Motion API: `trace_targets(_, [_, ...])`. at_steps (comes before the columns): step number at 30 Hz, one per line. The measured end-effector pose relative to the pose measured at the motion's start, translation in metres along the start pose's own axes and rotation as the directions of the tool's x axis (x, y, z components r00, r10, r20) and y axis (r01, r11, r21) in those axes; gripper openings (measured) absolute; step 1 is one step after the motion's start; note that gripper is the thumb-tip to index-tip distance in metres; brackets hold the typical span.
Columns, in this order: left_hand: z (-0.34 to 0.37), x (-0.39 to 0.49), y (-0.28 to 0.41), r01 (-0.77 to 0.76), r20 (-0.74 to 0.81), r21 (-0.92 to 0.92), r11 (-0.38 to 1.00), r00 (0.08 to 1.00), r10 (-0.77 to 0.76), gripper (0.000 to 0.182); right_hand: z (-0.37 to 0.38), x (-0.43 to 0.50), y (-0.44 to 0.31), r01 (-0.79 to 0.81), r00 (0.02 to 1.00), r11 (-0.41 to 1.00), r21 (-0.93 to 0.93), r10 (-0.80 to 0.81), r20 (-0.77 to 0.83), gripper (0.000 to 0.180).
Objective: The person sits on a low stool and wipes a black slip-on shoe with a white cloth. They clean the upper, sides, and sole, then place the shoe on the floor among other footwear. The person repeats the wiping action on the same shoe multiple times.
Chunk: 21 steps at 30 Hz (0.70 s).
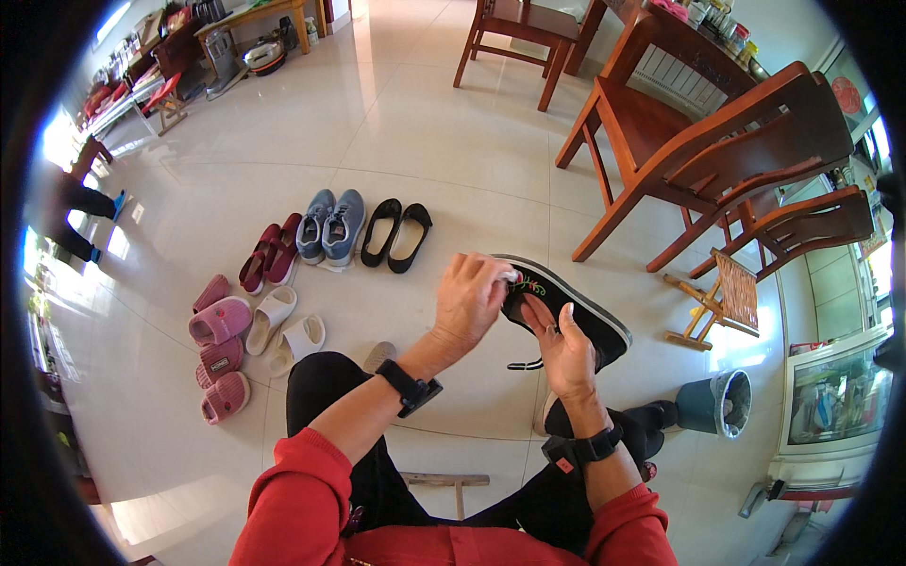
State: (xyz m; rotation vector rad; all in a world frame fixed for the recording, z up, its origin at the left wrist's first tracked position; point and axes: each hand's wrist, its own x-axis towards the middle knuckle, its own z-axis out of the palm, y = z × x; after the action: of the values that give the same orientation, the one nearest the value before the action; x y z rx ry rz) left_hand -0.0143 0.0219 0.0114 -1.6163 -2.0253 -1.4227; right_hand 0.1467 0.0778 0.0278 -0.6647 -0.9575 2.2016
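Note:
A black cloth shoe (pixel 601 332) with a pale sole edge and colourful embroidery is held up in front of me, sole side away. My right hand (pixel 570 354) grips it, fingers in the shoe's opening and thumb outside. A strap hangs from its lower side. Pinched in the fingertips of my left hand (pixel 467 297) is a small white wad (pixel 509 275), perhaps tissue or cloth, pressed against the upper beside the embroidery. Beyond my left hand, black flats (pixel 410 247), blue-grey sneakers (pixel 343 226) and dark red shoes (pixel 282 251) stand in pairs on the tiled floor.
Pink slippers (pixel 226 322) and cream slippers (pixel 272 318) lie left of my knee. Wooden chairs (pixel 644 134), a folding stool (pixel 732 297) and a lined bin (pixel 697 403) stand at the right. Another person's legs (pixel 81 201) show at far left.

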Motion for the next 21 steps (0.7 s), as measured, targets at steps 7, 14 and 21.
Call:
trace_targets(7, [0.001,0.000,0.026,-0.148,0.079,-0.249,0.957,0.982,0.172,0.031,-0.008,0.006,0.017,0.003,0.999,0.999,-0.044,-0.004,-0.034,0.042])
trace_targets(14, [-0.009,-0.001,-0.010,0.014,0.061,-0.013,1.000,0.998,-0.013,0.025,-0.001,-0.003,0.003,0.032,0.999,0.996,-0.080,-0.029,0.042,0.058])
trace_targets(21, [-0.001,0.004,0.020,-0.025,0.079,-0.196,0.980,0.996,0.041,0.022,0.000,0.002,0.006,0.003,0.999,0.994,-0.112,0.001,0.039,0.051])
